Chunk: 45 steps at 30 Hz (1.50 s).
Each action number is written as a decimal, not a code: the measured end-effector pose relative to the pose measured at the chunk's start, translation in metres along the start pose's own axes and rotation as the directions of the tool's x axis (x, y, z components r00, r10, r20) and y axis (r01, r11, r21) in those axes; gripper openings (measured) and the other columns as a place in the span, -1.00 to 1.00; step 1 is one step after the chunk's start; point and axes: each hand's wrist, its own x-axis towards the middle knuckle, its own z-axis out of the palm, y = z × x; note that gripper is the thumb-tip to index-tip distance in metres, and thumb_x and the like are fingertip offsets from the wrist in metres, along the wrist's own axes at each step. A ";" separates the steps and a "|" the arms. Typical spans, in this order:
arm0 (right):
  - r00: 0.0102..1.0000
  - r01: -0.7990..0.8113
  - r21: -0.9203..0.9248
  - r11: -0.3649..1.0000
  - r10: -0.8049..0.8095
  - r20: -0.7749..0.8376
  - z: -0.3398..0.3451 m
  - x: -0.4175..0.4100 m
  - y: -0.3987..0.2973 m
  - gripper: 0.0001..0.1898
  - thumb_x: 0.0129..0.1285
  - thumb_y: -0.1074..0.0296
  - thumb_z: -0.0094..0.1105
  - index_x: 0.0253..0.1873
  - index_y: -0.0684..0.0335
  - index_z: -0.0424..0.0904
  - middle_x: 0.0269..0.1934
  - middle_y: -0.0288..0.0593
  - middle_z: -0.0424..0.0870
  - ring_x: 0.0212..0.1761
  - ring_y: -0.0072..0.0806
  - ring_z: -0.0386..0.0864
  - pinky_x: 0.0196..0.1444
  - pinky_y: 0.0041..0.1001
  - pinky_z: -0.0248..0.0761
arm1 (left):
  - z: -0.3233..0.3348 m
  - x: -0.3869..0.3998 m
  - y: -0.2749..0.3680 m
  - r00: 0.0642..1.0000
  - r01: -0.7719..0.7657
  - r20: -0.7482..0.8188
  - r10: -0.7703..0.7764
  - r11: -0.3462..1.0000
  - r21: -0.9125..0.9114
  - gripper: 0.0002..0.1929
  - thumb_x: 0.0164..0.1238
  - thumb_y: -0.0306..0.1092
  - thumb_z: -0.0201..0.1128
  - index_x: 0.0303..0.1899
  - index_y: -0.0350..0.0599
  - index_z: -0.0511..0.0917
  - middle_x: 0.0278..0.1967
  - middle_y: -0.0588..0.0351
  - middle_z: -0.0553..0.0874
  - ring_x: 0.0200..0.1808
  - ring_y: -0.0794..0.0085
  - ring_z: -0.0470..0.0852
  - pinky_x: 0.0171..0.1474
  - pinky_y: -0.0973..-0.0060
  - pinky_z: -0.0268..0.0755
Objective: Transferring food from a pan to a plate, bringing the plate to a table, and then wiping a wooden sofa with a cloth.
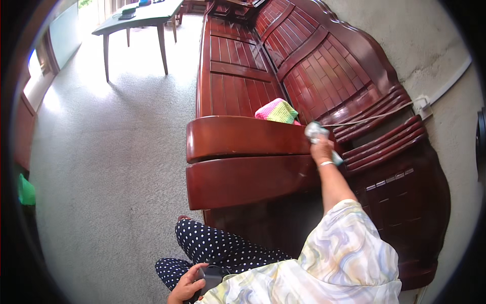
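Observation:
My right hand is closed around a crumpled, pale cloth, slightly blurred, at the inner end of the armrest of a dark red wooden sofa. One end of the cloth hangs out below the hand, by the wrist. Just beyond the armrest, a pink, yellow and green textured cloth lies on the slatted seat. Low in the picture, my left hand holds a dark grey device with a cord against my lap.
A thin white cable runs across the sofa's back to a wall socket. A table with dark legs stands at the far left of the grey floor. A green container is at the left edge.

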 end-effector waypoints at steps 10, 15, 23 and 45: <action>0.996 0.086 0.331 0.940 -0.072 -0.053 -0.030 -0.054 -0.017 -0.68 0.09 0.15 0.13 -0.20 0.33 0.52 -0.19 0.06 0.57 -0.11 -0.04 0.51 -0.03 -0.18 0.32 | 0.048 -0.005 -0.016 0.989 0.041 -0.146 -0.010 0.976 0.213 -0.48 0.20 -0.39 0.19 0.22 -0.13 0.30 -0.14 0.16 0.55 -0.18 0.57 0.52 -0.09 0.64 0.39; 0.766 0.560 0.649 0.516 -0.621 -0.168 -0.089 -0.097 -0.200 -0.83 0.07 0.25 0.10 -0.29 0.18 0.54 -0.10 -0.03 0.54 0.02 -0.12 0.45 0.01 -0.04 0.27 | 0.048 0.001 -0.022 0.987 0.034 -0.159 0.000 0.977 0.212 -0.47 0.21 -0.32 0.22 0.22 -0.11 0.31 -0.16 0.19 0.54 -0.17 0.59 0.50 -0.08 0.65 0.38; 0.823 0.543 0.642 0.540 -0.495 -0.280 -0.062 -0.070 -0.181 -0.81 0.00 0.39 -0.02 -0.27 0.22 0.53 -0.26 -0.01 0.57 -0.22 -0.11 0.48 -0.18 -0.12 0.28 | 0.052 0.004 -0.022 0.971 0.004 -0.232 0.056 0.968 0.250 -0.46 0.18 -0.31 0.26 0.21 -0.12 0.33 -0.16 0.22 0.54 -0.14 0.61 0.47 -0.05 0.65 0.34; 0.422 0.743 0.630 0.226 -0.889 -0.180 -0.111 -0.124 -0.295 -0.71 0.05 0.29 0.14 -0.09 0.18 0.55 -0.08 -0.11 0.58 0.10 -0.16 0.44 0.21 -0.06 0.17 | 0.057 -0.018 -0.039 0.955 -0.172 -0.156 0.254 0.897 0.408 -0.55 0.38 -0.14 0.08 0.22 -0.03 0.29 -0.23 0.24 0.51 -0.33 0.70 0.51 -0.22 0.72 0.38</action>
